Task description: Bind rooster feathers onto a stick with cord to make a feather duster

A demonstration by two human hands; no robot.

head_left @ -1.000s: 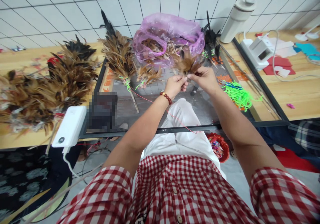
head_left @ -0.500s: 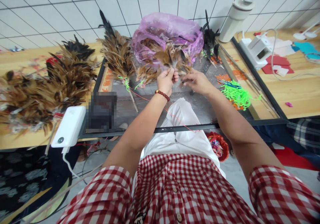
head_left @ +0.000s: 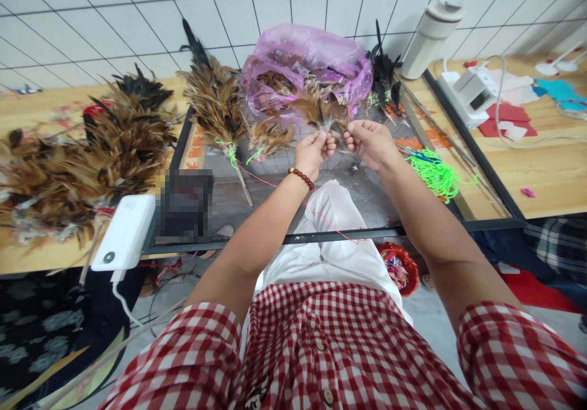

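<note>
In front of the open purple plastic bag [head_left: 316, 38], my left hand [head_left: 313, 155] pinches a small bunch of brown feathers [head_left: 316, 110] by the quill ends, the tips fanning up and away. Close on its right, my right hand [head_left: 372, 144] has thumb and forefinger pressed together on a brown feather [head_left: 340, 136], partly hidden by the fingers. More feathers show inside the bag. A small feather bundle with a green tie [head_left: 270, 138] lies left of my left hand. Further left is a feather duster [head_left: 217, 104] on a stick, tied with green cord.
Bright green cords [head_left: 433, 175] lie right of my right forearm. A white bottle [head_left: 431, 40] stands behind a black-framed panel [head_left: 498, 184]. Many feather dusters [head_left: 82, 165] and a white power bank [head_left: 123, 233] are at left. A red thread [head_left: 321, 214] crosses the panel. A charger [head_left: 472, 92] sits right.
My right hand has risen slightly and its thumb and forefinger now pinch a feather. The bunch in my left hand has shifted a little right and down.
</note>
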